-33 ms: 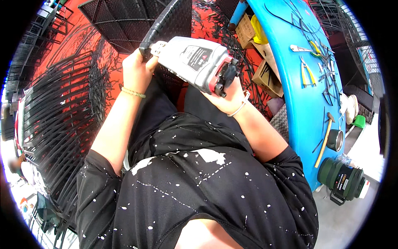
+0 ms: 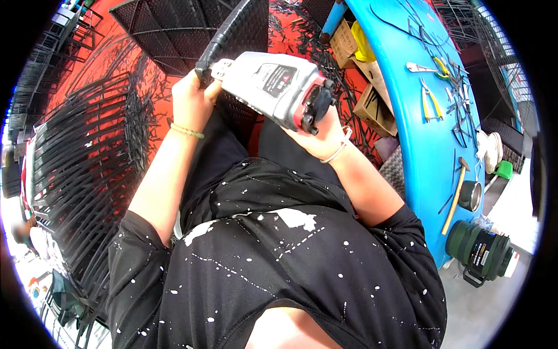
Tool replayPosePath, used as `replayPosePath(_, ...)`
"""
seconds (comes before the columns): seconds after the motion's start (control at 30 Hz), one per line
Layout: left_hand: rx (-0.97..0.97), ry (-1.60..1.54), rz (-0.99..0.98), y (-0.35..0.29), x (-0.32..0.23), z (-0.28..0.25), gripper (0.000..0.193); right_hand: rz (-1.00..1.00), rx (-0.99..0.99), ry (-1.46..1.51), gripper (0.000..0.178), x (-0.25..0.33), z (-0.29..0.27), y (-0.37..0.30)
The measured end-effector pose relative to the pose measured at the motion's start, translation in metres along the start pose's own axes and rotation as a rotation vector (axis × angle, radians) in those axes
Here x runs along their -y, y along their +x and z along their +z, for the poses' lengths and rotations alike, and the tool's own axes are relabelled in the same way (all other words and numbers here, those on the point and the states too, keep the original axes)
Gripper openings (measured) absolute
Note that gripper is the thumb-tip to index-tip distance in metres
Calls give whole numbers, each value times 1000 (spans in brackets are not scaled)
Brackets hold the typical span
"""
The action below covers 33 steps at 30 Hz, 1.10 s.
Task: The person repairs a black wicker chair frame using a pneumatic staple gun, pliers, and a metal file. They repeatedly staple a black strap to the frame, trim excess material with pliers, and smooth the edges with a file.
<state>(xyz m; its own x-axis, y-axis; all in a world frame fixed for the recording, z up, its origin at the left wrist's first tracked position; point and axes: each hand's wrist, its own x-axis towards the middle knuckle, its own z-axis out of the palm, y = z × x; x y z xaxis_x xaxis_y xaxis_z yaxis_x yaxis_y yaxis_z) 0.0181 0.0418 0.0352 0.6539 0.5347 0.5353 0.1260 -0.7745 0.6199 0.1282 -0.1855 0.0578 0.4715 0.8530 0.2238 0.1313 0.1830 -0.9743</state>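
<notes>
Right hand (image 2: 322,136) clamped under grey tool (image 2: 273,87); left hand (image 2: 192,99) closed on black woven strip (image 2: 232,35) at 12 o'clock; weaving underway, panel unfinished

Head-worn fisheye, steeply downward, close over lap.

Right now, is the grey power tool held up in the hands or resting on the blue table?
Held up: the grey power tool sits in the right hand, left hand at its front, apart from the blue table.

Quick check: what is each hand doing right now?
Left hand: closed on the black woven strip, at the front end of the grey power tool.
Right hand: holding the grey power tool from below at its rear end.
</notes>
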Motion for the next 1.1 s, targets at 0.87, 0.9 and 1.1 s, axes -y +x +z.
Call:
replayPosePath(0.87,-76,120,79,-9,3,2,27,468,-919,494,30,37,-245,-211)
replayPosePath(0.9,-36,93,-22,-10,10,2,28,472,-921,528,28,36,-252,-225)
replayPosePath(1.1,14,54,-37,-22,21,-10,23,447,-1007,599,33,13,-280,-261)
